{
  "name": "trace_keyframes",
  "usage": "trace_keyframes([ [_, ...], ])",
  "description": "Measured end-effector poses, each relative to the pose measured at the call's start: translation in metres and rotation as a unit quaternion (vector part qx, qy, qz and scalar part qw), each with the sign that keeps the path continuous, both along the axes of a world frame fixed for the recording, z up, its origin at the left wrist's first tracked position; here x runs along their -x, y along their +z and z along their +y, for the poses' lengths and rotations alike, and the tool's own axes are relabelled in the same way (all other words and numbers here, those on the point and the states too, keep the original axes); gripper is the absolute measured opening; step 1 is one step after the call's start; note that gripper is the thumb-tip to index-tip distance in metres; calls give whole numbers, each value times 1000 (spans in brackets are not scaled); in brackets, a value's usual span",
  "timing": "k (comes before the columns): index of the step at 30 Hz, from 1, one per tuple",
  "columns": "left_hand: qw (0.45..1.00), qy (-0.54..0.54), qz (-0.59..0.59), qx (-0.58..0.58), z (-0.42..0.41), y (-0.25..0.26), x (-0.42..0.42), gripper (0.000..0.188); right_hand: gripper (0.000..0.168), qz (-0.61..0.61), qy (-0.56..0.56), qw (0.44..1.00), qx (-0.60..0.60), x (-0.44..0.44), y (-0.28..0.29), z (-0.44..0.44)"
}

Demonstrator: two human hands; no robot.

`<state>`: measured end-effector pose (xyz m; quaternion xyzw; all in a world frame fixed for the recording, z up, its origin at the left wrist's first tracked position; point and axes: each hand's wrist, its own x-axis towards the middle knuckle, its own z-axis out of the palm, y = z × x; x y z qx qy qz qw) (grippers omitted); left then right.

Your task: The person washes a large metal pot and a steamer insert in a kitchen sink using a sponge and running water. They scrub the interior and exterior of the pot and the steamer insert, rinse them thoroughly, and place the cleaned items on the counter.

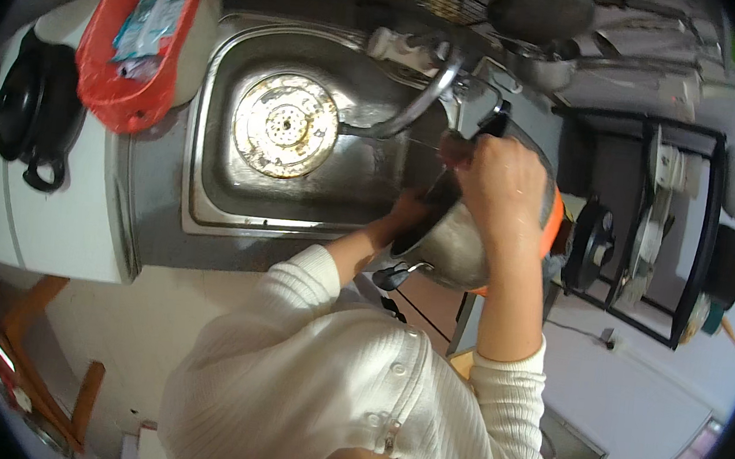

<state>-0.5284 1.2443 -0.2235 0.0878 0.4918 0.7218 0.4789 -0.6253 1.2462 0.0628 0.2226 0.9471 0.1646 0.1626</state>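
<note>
A large metal pot (452, 247) with a dark inside is tilted on its side at the sink's right end, its mouth facing the basin. My right hand (505, 176) is closed over its far rim, just below a black side handle (496, 117). My left hand (411, 208) reaches to the pot's mouth; shadow hides its fingers. A second black handle (393, 277) sticks out on the near side. Left of the pot, a stained round metal disc (286, 125) with a perforated centre lies in the steel sink (264, 203). The curved faucet (430, 93) reaches over the basin towards the disc.
A red plastic container (133, 111) holding packets stands at the sink's left, beside a black lidded pot (38, 105) on a white surface. A black rack (650, 124) with dishes stands right. Pans (541, 10) hang at the back. Something orange (552, 227) shows behind the tilted pot.
</note>
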Motion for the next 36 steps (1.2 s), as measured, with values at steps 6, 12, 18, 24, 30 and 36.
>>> trace_keyframes([
  [6, 996, -65, 18, 65, 24, -50, -23, 41, 8, 85, 21, 996, 30, -22, -3, 2],
  [12, 981, -73, 74, 165, -10, -43, 5, 33, 11, 167, -41, 984, 51, -74, 20, 29],
  [18, 987, 62, 77, 129, -5, 40, 14, 53, 21, 298, -160, 939, 58, -172, 41, 81],
  [24, 933, 108, 257, 229, 15, 90, -3, 52, 26, 378, -251, 881, 134, -275, 15, 144],
  [30, 882, 144, 384, 231, 24, 116, -31, 53, 26, 421, -297, 826, 229, -331, -35, 185],
  [36, 867, 180, 428, 182, 40, 119, -58, 57, 28, 462, -298, 773, 317, -370, -92, 231],
])
